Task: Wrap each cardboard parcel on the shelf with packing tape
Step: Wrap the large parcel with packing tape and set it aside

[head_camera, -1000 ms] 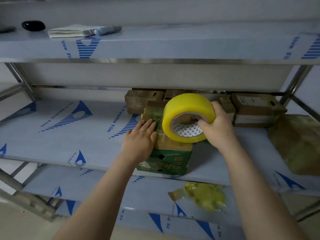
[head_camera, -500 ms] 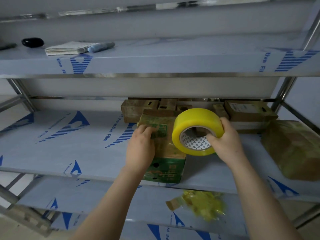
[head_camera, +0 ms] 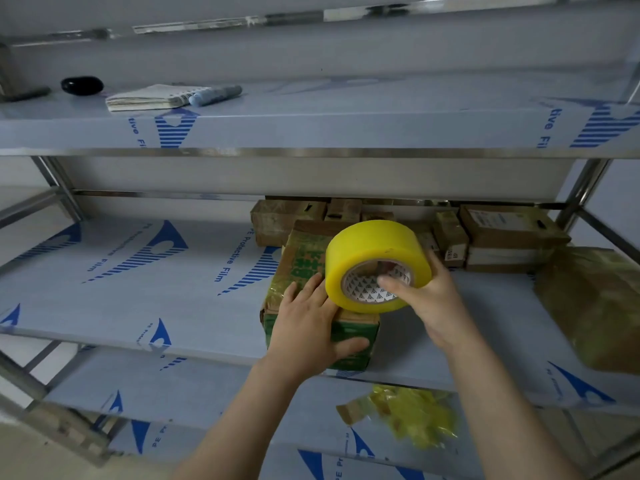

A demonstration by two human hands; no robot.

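Observation:
A green-printed cardboard parcel (head_camera: 300,261) lies on the middle shelf (head_camera: 138,278), near its front edge. My left hand (head_camera: 308,327) lies flat on the parcel's near end, fingers straight on its top and thumb across its front face. My right hand (head_camera: 429,299) grips a big yellow roll of packing tape (head_camera: 372,251), thumb inside the core, and holds it over the parcel's right side. More brown parcels (head_camera: 502,230) are stacked at the back of the shelf. A tape-wrapped parcel (head_camera: 595,303) sits at the right.
On the upper shelf (head_camera: 346,116) lie a notepad (head_camera: 152,98), a blue marker (head_camera: 216,95) and a black object (head_camera: 82,85). A crumpled wad of yellow tape (head_camera: 412,414) lies on the lower shelf. Steel posts stand at both sides.
My left hand slid from the parcel's far top toward its near end, thumb now over the front face. The roll dropped closer to the parcel. The view tilted upward.

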